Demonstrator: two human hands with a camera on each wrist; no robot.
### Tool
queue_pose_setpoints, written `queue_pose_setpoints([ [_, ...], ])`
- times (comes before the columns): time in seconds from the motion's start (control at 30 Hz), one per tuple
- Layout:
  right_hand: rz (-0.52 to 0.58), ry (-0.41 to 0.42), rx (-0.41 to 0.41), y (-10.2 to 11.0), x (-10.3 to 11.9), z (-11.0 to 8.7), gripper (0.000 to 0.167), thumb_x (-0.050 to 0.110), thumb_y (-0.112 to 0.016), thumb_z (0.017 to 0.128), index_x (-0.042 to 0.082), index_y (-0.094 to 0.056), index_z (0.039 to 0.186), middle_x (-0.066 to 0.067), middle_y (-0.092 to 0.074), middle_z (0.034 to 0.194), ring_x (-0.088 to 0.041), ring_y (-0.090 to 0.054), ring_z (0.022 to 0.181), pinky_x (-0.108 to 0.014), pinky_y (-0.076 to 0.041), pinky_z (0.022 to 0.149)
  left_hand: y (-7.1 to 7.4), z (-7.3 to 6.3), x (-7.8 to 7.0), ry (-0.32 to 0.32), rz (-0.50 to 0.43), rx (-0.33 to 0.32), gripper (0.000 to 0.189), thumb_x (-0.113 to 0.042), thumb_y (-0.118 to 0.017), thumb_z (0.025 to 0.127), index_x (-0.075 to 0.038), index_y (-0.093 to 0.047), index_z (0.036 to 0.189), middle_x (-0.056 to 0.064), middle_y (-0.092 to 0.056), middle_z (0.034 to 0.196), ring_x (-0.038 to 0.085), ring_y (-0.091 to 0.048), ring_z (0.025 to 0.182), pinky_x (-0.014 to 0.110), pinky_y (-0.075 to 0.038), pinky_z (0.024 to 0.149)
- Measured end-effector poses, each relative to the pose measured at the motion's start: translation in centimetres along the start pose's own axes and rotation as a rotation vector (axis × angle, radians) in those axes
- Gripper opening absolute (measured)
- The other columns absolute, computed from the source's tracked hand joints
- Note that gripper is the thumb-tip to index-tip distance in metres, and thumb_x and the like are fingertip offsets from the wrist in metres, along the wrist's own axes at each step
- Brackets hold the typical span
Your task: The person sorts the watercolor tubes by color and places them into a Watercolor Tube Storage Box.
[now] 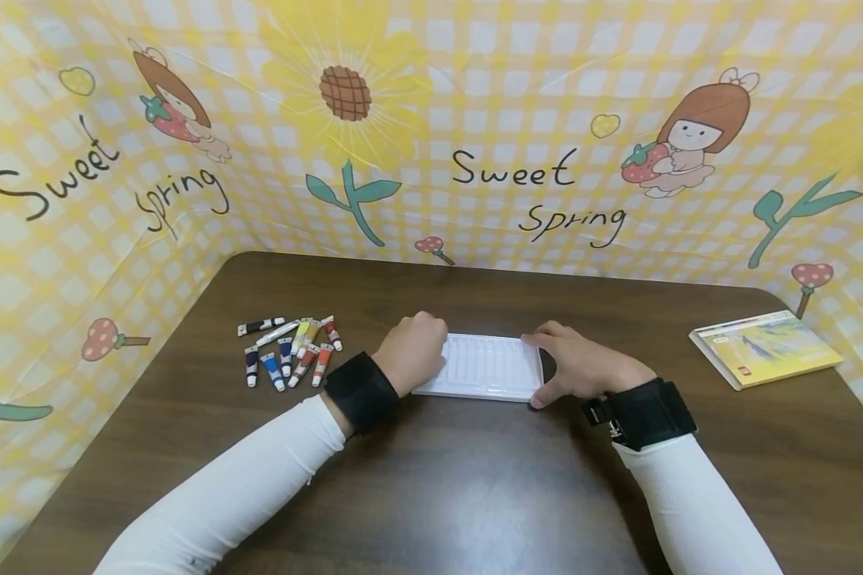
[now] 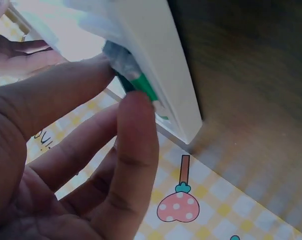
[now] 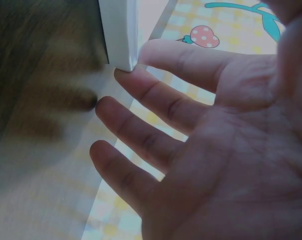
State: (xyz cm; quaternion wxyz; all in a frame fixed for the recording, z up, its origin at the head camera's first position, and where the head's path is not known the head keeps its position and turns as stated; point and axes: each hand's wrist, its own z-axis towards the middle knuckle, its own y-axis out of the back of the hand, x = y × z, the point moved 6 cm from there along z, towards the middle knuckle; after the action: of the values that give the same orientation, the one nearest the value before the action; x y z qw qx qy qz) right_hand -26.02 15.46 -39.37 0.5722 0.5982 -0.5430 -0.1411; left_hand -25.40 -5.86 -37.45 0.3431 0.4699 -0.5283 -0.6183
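A white plastic tray (image 1: pixel 485 394) with a row of ridged slots lies on the table between my two hands. My left hand (image 1: pixel 415 351) is at its left end. In the left wrist view, the thumb and a finger of that hand pinch a small paint tube (image 2: pixel 145 86) with a green band, inside the tray's end wall. My right hand (image 1: pixel 578 363) holds the tray's right end, thumb at the near corner and fingertips at the far corner. The right wrist view shows its fingertips (image 3: pixel 130 76) against the corner, the other fingers spread past it.
Several loose paint tubes (image 1: pixel 285 357) in various colours lie left of my left hand. At the right stands a low stack with a yellow printed box (image 1: pixel 777 351) on top. A patterned yellow cloth (image 1: pixel 503 96) rises behind the brown table (image 1: pixel 431 487).
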Motion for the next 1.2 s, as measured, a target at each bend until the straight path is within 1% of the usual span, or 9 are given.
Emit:
queue_pose_setpoints([
  [0.13,-0.001,0.002,-0.002,-0.06,-0.03,0.12,0.098,0.032,-0.092,0.081,0.003,-0.042,0.16,-0.025,-0.038,0.161,-0.042,-0.045,0.142,-0.061,-0.043,0.114,-0.09,-0.28,-0.09,0.006,0.031,0.012,0.019,-0.009,-0.076,0.094,0.003,-0.077,0.108,0.016,-0.072,0.097,0.023,-0.068,0.077,0.04,-0.064,0.071],
  [0.3,-0.011,0.007,-0.01,-0.13,-0.01,0.16,0.098,0.032,-0.092,0.081,0.003,-0.043,0.159,-0.025,-0.04,0.16,-0.041,-0.046,0.139,-0.061,-0.044,0.114,-0.18,-0.5,-0.01,0.01,0.043,0.005,0.021,-0.011,-0.078,0.093,0.004,-0.077,0.109,0.017,-0.072,0.096,0.023,-0.068,0.076,0.04,-0.063,0.071],
  [0.4,-0.009,0.007,-0.008,-0.18,-0.04,0.19,0.098,0.032,-0.092,0.081,0.003,-0.042,0.159,-0.024,-0.04,0.16,-0.041,-0.046,0.139,-0.06,-0.044,0.113,-0.26,-0.52,0.04,0.007,0.043,0.017,0.022,-0.013,-0.079,0.094,0.003,-0.077,0.108,0.016,-0.073,0.095,0.023,-0.067,0.075,0.039,-0.063,0.069],
  [0.5,-0.006,0.003,-0.004,-0.19,-0.06,0.22,0.098,0.032,-0.092,0.081,0.003,-0.042,0.16,-0.024,-0.039,0.161,-0.041,-0.046,0.139,-0.06,-0.044,0.113,-0.33,-0.42,0.14,0.004,0.027,0.059,0.023,-0.014,-0.079,0.094,0.003,-0.076,0.11,0.016,-0.073,0.094,0.022,-0.066,0.073,0.036,-0.06,0.068],
  [0.7,-0.009,-0.002,-0.001,-0.14,-0.09,0.22,0.098,0.032,-0.092,0.081,0.003,-0.041,0.16,-0.024,-0.039,0.161,-0.041,-0.045,0.14,-0.06,-0.044,0.114,-0.39,-0.09,0.42,0.007,-0.043,0.205,0.025,-0.012,-0.077,0.095,0.002,-0.075,0.116,0.014,-0.073,0.094,0.021,-0.064,0.072,0.03,-0.055,0.066],
  [0.8,-0.011,-0.001,-0.002,-0.07,-0.04,0.17,0.098,0.031,-0.092,0.081,0.002,-0.041,0.16,-0.025,-0.039,0.161,-0.041,-0.045,0.14,-0.06,-0.044,0.114,-0.38,0.04,0.47,0.003,-0.061,0.246,0.025,-0.01,-0.077,0.095,0.003,-0.074,0.117,0.013,-0.07,0.089,0.022,-0.064,0.07,0.029,-0.052,0.063],
  [0.93,-0.011,0.006,-0.003,0.01,0.03,0.13,0.098,0.031,-0.092,0.081,0.001,-0.041,0.16,-0.025,-0.039,0.16,-0.042,-0.045,0.14,-0.06,-0.044,0.114,-0.37,0.14,0.41,-0.008,-0.051,0.257,0.026,-0.009,-0.077,0.095,0.003,-0.073,0.117,0.013,-0.068,0.088,0.022,-0.063,0.069,0.028,-0.051,0.061],
  [1.07,-0.009,0.003,-0.002,0.03,0.05,0.09,0.098,0.031,-0.092,0.081,0.002,-0.041,0.16,-0.025,-0.039,0.16,-0.041,-0.045,0.14,-0.06,-0.044,0.114,-0.42,0.2,0.34,-0.012,-0.03,0.256,0.027,-0.009,-0.077,0.095,0.003,-0.073,0.118,0.013,-0.069,0.09,0.022,-0.063,0.071,0.028,-0.05,0.062],
  [1.2,-0.005,0.0,0.0,-0.03,0.04,0.07,0.098,0.031,-0.092,0.081,0.002,-0.041,0.16,-0.025,-0.038,0.161,-0.041,-0.045,0.14,-0.06,-0.044,0.114,-0.72,0.29,0.38,-0.004,-0.018,0.275,0.027,-0.011,-0.077,0.096,0.003,-0.073,0.119,0.013,-0.07,0.09,0.023,-0.064,0.071,0.029,-0.05,0.063],
])
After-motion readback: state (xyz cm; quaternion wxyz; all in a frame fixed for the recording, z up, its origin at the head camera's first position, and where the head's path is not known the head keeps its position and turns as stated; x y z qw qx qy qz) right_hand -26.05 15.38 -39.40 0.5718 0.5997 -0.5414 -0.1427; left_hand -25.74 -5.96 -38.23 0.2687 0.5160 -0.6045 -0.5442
